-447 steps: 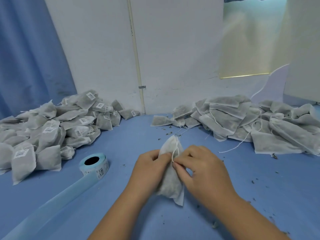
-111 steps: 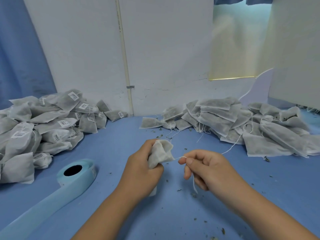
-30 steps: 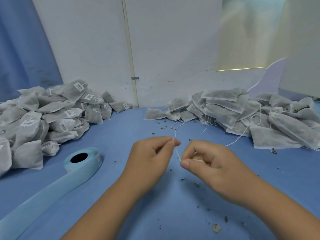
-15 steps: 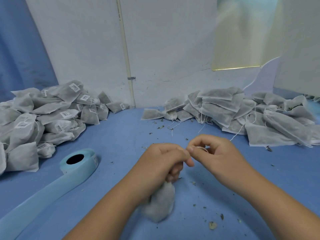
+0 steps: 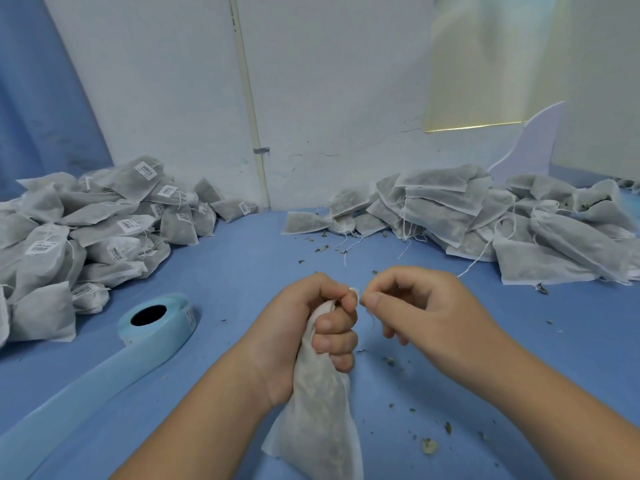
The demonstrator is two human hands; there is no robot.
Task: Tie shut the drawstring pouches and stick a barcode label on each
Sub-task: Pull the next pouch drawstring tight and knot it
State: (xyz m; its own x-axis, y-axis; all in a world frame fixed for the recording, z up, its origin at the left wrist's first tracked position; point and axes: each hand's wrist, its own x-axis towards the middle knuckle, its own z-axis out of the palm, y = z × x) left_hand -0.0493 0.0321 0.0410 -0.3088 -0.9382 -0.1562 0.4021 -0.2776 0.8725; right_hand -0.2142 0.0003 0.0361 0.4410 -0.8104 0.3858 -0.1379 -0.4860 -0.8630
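Blue tabletop (image 5: pixel 242 271). Left hand (image 5: pixel 304 327) clenches pouch (image 5: pixel 318 410) neck, long axis hanging toward viewer; right hand (image 5: pixel 419 306) pinches drawstring (image 5: pixel 371 322) just right of neck.

Fingers (image 5: pixel 334 341) of the left hand (image 5: pixel 298 334) hide the neck of the pouch (image 5: pixel 320 410), whose bottom the lower edge cuts off.
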